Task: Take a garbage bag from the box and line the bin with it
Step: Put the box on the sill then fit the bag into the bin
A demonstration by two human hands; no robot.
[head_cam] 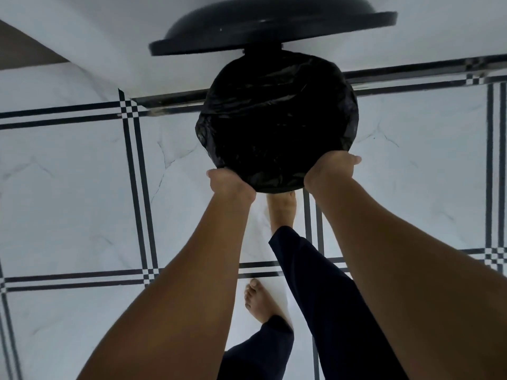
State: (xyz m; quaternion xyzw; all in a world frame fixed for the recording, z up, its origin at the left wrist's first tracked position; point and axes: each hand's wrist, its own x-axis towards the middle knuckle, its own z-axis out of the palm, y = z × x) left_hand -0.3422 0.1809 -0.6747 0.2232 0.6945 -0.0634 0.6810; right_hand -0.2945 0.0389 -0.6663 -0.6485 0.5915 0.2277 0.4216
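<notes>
garbage bag (277, 119): thin black plastic film, crinkled, faint sheen on the folds | bin lid (271, 26): black, smooth hard plastic, semi-gloss | floor (68, 201): pale marble-look tiles, polished, dark veining, black-and-white inlaid border strips | trouser legs (323, 297): dark navy cloth, matt

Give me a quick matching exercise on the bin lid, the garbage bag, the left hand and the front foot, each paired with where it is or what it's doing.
Column one:
1. lid
2. garbage bag
3. left hand
4. front foot

Column two:
A. grips the near-left rim of the bin
B. stands raised open behind the bin
C. is stretched over the bin's mouth
D. reaches forward, toes hidden under the bin's near edge

Pairs: 1-B, 2-C, 3-A, 4-D
</notes>
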